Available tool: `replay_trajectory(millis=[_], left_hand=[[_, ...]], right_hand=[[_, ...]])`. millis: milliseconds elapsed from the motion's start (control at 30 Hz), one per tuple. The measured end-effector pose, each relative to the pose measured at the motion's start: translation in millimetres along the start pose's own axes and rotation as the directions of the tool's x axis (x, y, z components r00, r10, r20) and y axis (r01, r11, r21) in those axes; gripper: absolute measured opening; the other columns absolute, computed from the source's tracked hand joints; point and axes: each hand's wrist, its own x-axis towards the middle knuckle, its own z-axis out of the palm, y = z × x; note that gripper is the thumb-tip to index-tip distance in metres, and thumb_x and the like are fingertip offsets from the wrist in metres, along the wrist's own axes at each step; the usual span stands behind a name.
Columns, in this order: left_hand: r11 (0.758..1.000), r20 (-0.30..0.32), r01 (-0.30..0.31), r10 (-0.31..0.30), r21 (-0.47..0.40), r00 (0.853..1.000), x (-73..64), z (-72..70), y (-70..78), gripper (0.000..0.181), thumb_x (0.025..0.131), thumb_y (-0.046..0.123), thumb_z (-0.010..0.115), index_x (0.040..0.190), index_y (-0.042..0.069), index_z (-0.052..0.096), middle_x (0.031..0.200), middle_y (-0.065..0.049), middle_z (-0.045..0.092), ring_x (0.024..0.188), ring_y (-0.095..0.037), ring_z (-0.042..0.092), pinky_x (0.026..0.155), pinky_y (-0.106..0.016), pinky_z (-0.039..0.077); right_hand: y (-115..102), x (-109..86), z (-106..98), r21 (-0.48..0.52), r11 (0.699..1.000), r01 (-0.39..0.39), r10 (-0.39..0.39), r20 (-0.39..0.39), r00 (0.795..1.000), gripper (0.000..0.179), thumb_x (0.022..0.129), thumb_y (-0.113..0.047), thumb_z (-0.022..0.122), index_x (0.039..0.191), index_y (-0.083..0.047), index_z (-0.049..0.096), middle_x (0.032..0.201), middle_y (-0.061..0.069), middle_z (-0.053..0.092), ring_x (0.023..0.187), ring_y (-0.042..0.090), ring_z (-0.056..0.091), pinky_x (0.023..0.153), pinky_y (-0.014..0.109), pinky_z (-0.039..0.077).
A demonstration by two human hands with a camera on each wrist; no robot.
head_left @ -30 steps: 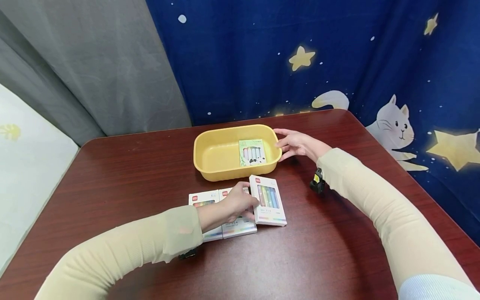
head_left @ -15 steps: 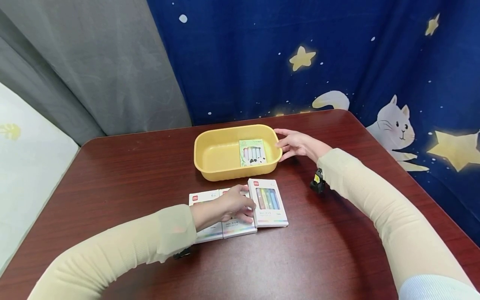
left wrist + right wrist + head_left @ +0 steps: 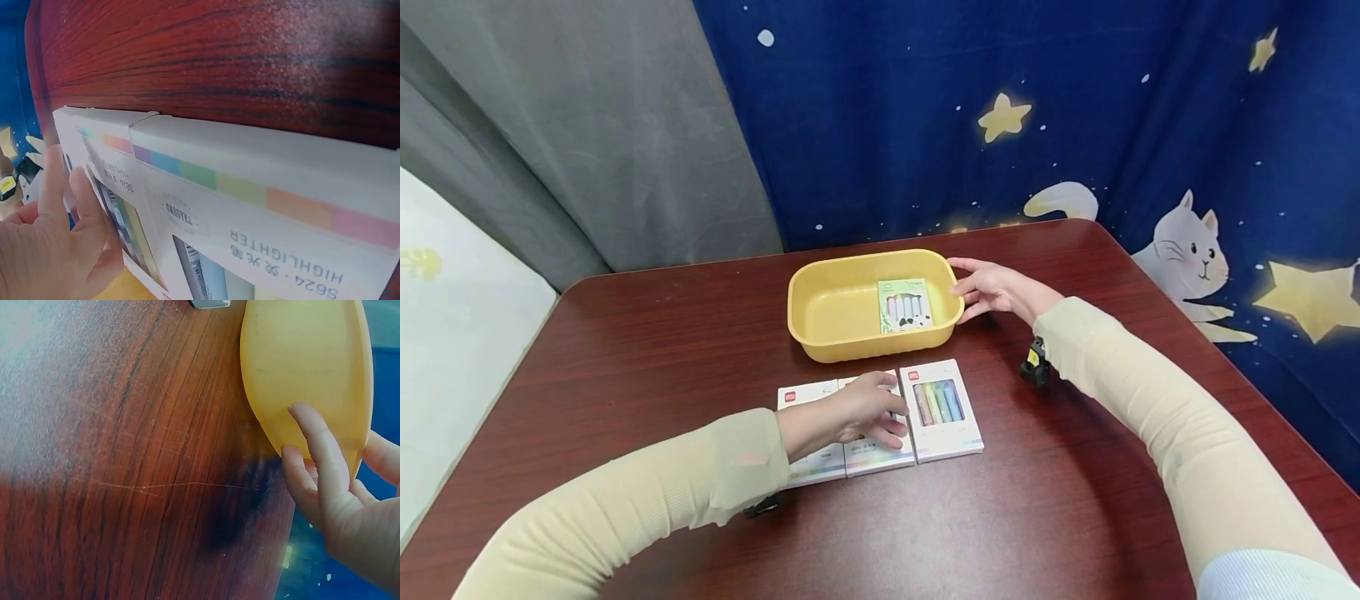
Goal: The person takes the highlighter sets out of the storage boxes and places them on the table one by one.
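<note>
Two white boxes [image 3: 269, 224] read "S624 · 荧光笔 HIGHLIGHTER" (printed upside down here).

The rightmost highlighter box [image 3: 943, 412] was tilted up over its neighbour's edge a second ago, but now it's down flat on the counter [image 3: 1045, 483], right alongside the middle highlighter box [image 3: 877, 459]. It's also ended up a touch closer to the person and further right. Left hand [image 3: 863, 410] has eased its grip and backed off slightly left, fingers looser now.
</note>
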Motion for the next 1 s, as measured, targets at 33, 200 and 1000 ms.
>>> replay_trajectory(millis=[33,200,1000], left_hand=[[1.0,0.001,-0.004,0.004,0.003,1.0,-0.1,-0.2,0.1,0.057,0.083,-0.008,0.05,0.135,-0.004,0.027,0.095,-0.02,0.051,0.058,-0.019,0.056,0.051,-0.03,0.057],[1.0,0.024,-0.031,0.031,0.004,0.999,-1.1,-2.7,1.1,0.056,0.082,-0.007,0.05,0.132,-0.005,0.028,0.099,-0.021,0.051,0.061,-0.021,0.058,0.06,-0.036,0.058],[0.994,-0.036,-0.111,0.11,-0.017,0.993,0.7,-31.1,60.7,0.051,0.091,0.004,0.048,0.139,0.005,0.031,0.136,-0.015,0.037,0.086,-0.024,0.06,0.06,-0.03,0.058]], right_hand=[[0,0.1,0,0.001,1.0,0.001,-0.001,0.002,1.0,0.074,0.091,0.006,0.045,0.148,-0.026,0.011,0.13,0.02,0.037,0.087,0.022,0.062,0.074,0.051,0.053],[1,0.0,0,0.005,1.0,0.008,-0.008,0.006,1.0,0.073,0.091,0.006,0.044,0.148,-0.026,0.011,0.128,0.02,0.038,0.084,0.021,0.062,0.071,0.05,0.055],[-1,-1.3,1,-0.014,1.0,0.004,-0.004,0.007,1.0,0.073,0.091,0.006,0.044,0.148,-0.026,0.011,0.133,0.021,0.036,0.093,0.024,0.061,0.074,0.05,0.054]])
